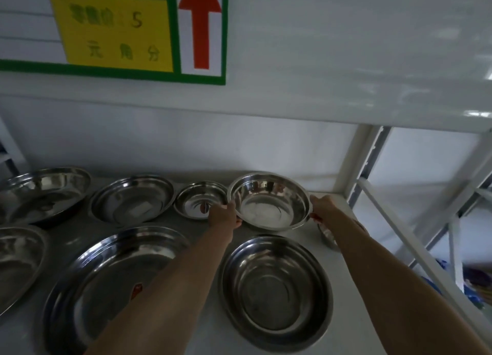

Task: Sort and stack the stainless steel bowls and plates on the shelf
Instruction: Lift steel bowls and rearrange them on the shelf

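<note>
A deep steel bowl (269, 201) is at the back right of the white shelf (205, 338), tilted toward me. My left hand (225, 216) grips its left rim and my right hand (323, 207) grips its right rim. Beside it to the left sits a small steel bowl (198, 201). Further left are a shallow steel plate (131, 199) and a wide steel dish (42, 193). In front lie a big steel plate (106, 280), partly under my left forearm, and an oval steel basin (275, 288). Another steel dish (16, 261) is cut off at the left edge.
A small steel item (328, 238) peeks out from under my right forearm. The upper shelf (319, 61) hangs low overhead, with a yellow price label (111, 29) and a red arrow sign (200, 27). White rack posts (354, 157) and rails stand at the right.
</note>
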`<state>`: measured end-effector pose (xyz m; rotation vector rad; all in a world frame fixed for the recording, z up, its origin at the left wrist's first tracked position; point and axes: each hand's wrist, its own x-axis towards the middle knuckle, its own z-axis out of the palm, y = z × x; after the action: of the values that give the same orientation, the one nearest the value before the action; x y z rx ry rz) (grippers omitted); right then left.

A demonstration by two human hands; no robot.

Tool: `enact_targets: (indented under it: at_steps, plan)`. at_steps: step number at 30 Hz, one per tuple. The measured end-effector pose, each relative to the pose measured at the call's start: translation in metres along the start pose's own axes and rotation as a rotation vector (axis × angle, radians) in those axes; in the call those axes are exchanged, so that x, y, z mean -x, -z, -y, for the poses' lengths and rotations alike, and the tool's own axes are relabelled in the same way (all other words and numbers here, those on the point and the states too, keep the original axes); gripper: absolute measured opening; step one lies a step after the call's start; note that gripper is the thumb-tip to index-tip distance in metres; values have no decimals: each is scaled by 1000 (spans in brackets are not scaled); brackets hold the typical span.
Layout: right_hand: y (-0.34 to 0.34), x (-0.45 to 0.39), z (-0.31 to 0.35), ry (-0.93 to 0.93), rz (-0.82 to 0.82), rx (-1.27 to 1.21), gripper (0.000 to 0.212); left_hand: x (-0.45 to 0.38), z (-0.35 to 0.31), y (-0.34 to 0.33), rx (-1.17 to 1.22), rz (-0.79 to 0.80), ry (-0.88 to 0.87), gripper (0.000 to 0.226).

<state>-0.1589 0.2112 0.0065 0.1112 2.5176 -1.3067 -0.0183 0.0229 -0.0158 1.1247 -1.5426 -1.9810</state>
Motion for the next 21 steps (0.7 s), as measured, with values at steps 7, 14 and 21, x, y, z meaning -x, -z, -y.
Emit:
enact_targets:
  at_steps: [7,14,21]
  plan:
    - [-11,-21,-18,-1,-114,-46,39,1,0,-7,32,-52,-3,13]
    - [-14,-22,-24,51,-144,-23,44,-10,11,-7,-14,-66,-35,19]
    - [-12,-15,-25,74,-159,-109,33,-4,13,-4,2,-96,-90,21]
